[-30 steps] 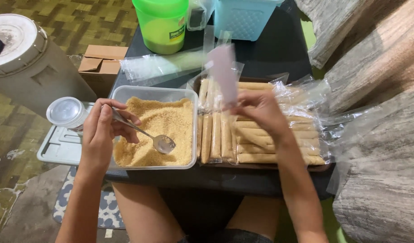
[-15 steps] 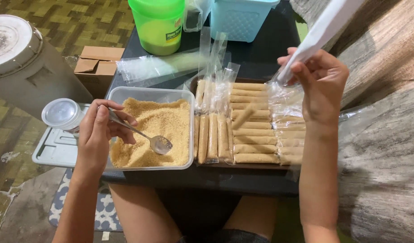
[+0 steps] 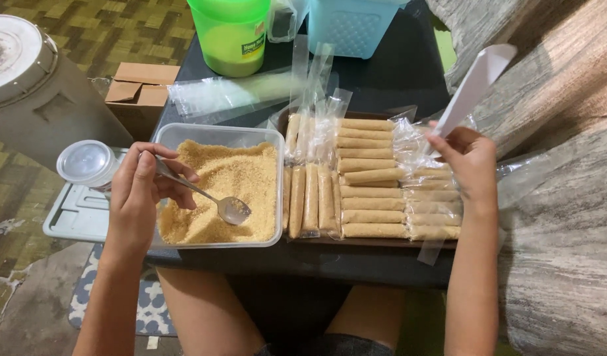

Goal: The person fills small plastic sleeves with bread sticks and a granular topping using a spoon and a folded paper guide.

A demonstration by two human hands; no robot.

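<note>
Two hands | left hand [image 3: 137, 198] fingers pinch spoon [image 3: 211, 198] | right hand [image 3: 471, 165] holds funnel [image 3: 475, 86]

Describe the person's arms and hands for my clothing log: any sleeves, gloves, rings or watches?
Both forearms are bare up to the bottom edge of the picture; no sleeve shows. The left hand and the right hand wear no gloves. No watch, band or bracelet shows on either wrist, and no ring on the visible fingers. Nails look short and unpainted, as far as the picture shows.

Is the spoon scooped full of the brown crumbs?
No, the spoon in the left hand looks bare and shiny, resting just on top of the crumbs in the clear tub.
</note>
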